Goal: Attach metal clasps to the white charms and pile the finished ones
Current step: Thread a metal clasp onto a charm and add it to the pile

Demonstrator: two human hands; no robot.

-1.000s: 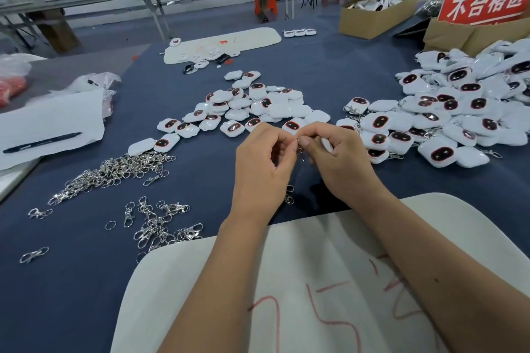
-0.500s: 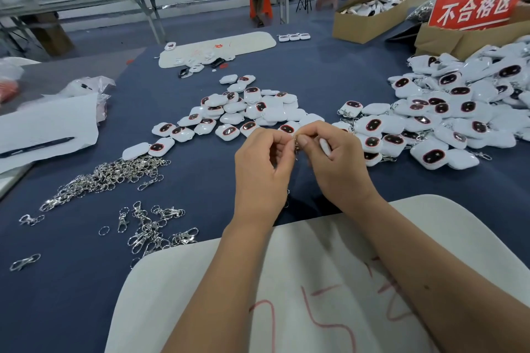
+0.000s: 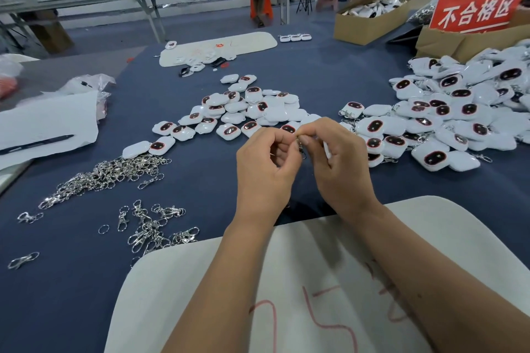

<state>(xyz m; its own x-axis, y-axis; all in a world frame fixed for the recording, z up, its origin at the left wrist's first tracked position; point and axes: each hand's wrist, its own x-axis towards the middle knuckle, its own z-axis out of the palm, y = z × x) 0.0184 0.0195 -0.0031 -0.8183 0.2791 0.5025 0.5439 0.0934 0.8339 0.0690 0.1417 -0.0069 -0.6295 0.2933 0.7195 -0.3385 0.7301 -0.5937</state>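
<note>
My left hand (image 3: 265,169) and my right hand (image 3: 341,163) meet fingertip to fingertip above the blue table. Between them hangs a small metal clasp (image 3: 301,146), pinched by my left fingers. My right hand holds a white charm (image 3: 327,149), mostly hidden in the palm with only an edge showing. A loose group of white charms with dark oval faces (image 3: 238,112) lies just beyond my hands. A big pile of charms with clasps (image 3: 459,112) spreads at the right. Loose metal clasps (image 3: 109,175) lie heaped at the left, with more clasps (image 3: 155,226) nearer me.
A white board with red marks (image 3: 315,295) lies under my forearms. A white sheet with a black pen (image 3: 37,143) is at the far left. Cardboard boxes (image 3: 370,23) and a red sign (image 3: 476,8) stand at the back right. Another white board (image 3: 218,46) lies far across.
My hands stay together on the clasp and charm, with only small finger shifts. The view has tilted slightly, so everything sits a little lower in the frame.
</note>
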